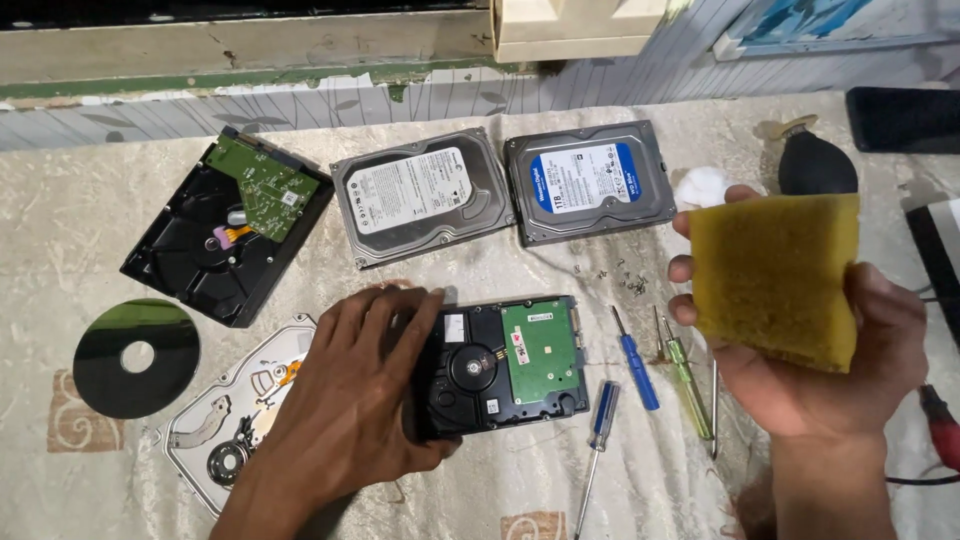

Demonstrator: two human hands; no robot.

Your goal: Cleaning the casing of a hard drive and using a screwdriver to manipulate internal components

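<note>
Cloth; left hand half-covers hard drive.

L hand on hard drive | R hand holds yellow sponge

Hard drive left end hidden under left hand.

Bare hands, no sleeves, no rings.
</note>
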